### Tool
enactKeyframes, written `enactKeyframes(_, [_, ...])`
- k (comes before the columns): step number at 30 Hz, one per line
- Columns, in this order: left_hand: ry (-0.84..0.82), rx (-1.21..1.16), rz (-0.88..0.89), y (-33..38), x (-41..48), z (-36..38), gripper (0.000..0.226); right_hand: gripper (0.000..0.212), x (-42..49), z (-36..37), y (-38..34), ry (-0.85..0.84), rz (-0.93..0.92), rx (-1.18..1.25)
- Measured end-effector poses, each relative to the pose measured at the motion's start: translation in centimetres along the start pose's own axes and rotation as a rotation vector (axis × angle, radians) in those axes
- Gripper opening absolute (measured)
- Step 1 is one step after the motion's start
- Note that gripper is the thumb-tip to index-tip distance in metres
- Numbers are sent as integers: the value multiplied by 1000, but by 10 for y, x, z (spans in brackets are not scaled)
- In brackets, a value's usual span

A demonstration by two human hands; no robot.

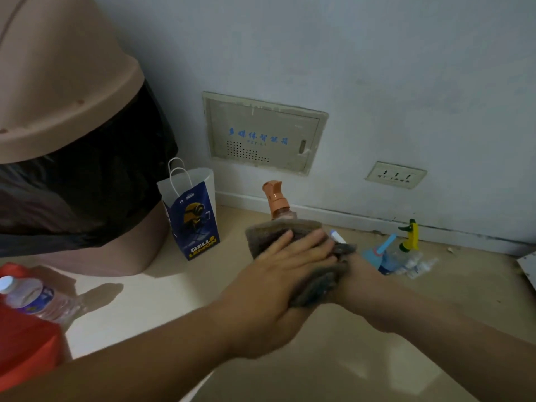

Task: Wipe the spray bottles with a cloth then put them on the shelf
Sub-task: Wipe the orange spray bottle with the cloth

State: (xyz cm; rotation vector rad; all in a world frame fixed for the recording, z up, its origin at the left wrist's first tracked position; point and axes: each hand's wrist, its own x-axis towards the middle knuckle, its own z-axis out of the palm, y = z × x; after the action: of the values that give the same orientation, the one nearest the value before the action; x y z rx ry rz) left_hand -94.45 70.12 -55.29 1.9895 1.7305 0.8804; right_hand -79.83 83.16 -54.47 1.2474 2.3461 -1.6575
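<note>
Floor tiles [319, 372] by wall, dim light. Orange-capped spray bottle [277, 198], centre, is wrapped in cloth [319, 282]. Cloth is pressed on w/ flat fingers of left hand [290, 256]. Right hand [359, 271] is hidden under cloth, so its grip can't be told. Wiping judged underway. Yellow-green sprayer [411, 236] & blue sprayer [384, 246] are left nr wall. Shelf not in view, nothing shelved as far as seen.

I see an orange spray head [277, 198] at twelve o'clock from the grey-brown cloth [290, 230]. At nine sits a navy-and-white bag [193, 219] with a yellow figure; at three, a blue sprayer [380, 250] and a yellow-and-green sprayer [410, 235]. At ten, a pinkish-beige bin [58, 82] with a black liner [101, 175]
</note>
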Motion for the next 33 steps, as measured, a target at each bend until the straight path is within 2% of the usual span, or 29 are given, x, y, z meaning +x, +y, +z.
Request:
enactKeyframes(2, [38, 48, -69, -20, -1, -14, 63, 41, 0, -3, 4, -56, 31, 177])
enactKeyframes(3, [48, 42, -145, -26, -3, -19, 53, 45, 3, -4, 6, -75, 57, 240])
enactKeyframes(4, [62, -4, -264, -28, -5, -20, 34, 48, 3, -4, 7, -65, 88, 289])
enactKeyframes(5, [111, -134, -408, -25, -6, -18, 18, 49, 4, -6, 8, -47, 101, 332])
enactKeyframes(8, [383, -728, -895, -12, 3, -19, 35, 53, 4, -5, 9, 2, 98, 350])
enactKeyframes(10, [595, -940, -1010, -16, 8, -27, 41, 60, 2, -3, 9, 11, 66, 294])
enactKeyframes(11, [669, -1013, -1026, -13, 10, -33, 42, 63, 2, -2, 8, 15, 37, 265])
enactKeyframes(13, [661, -1140, -1025, -5, 15, -40, 38, 67, 0, 0, 5, -6, -4, 206])
enactKeyframes(15, [475, -1247, -1041, 7, 20, -36, 34, 66, -4, 6, 1, -37, -63, 139])
enactKeyframes(16, [378, -1279, -983, 12, 22, -30, 31, 67, -7, 10, -3, -32, -92, 113])
enactKeyframes(19, [274, -1168, -958, 17, 24, -10, 36, 72, -9, 20, -6, 71, -172, 63])
enactKeyframes(21, [197, -1230, -988, 20, 23, -6, 48, 72, -6, 24, -4, 156, -212, -17])
enactKeyframes(23, [134, -1278, -986, 19, 24, -7, 46, 80, -6, 28, -2, 202, -248, -130])
enactKeyframes(25, [151, -1210, -965, 13, 24, -13, 40, 95, -9, 29, -3, 194, -283, -209])
enactKeyframes(26, [173, -1169, -957, 10, 24, -17, 45, 100, -12, 26, -6, 162, -285, -203])
enactKeyframes(27, [190, -1127, -958, 5, 23, -22, 49, 101, -13, 23, -9, 123, -263, -137])
enactKeyframes(30, [209, -1010, -885, -1, 19, -26, 53, 83, -10, 8, -13, -40, -80, 254])
enactKeyframes(33, [272, -806, -777, 4, 19, -24, 48, 62, -11, 7, -13, -275, 44, 441])
